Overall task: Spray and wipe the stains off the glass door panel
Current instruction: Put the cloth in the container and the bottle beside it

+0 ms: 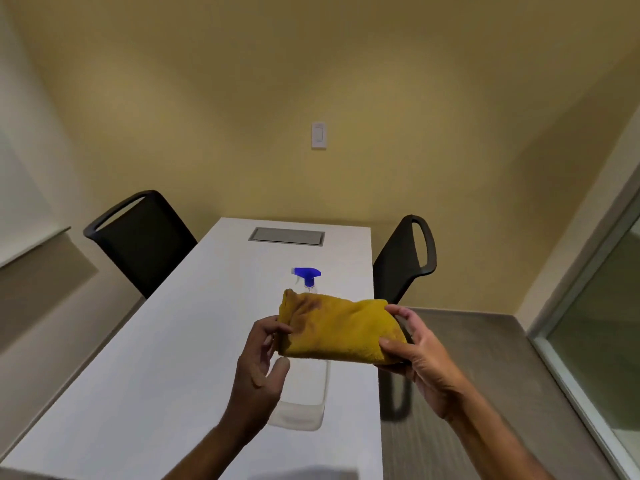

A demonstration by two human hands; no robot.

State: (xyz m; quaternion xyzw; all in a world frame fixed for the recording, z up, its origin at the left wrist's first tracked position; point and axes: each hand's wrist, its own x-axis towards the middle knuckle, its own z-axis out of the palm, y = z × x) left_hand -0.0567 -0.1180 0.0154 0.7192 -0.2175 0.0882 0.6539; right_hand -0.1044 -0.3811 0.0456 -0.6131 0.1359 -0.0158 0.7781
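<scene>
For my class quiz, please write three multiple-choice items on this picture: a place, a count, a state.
1. Where does the spray bottle stand? A on the floor; B on the white table; C on a shelf.
2. How many black chairs show? A one; B two; C four.
3. How is the yellow cloth? A held by both hands; B flat on the table; C hung up.
Answers: B, it stands on the tabletop; B, one at each side; A, left hand and right hand each grip an end.
</scene>
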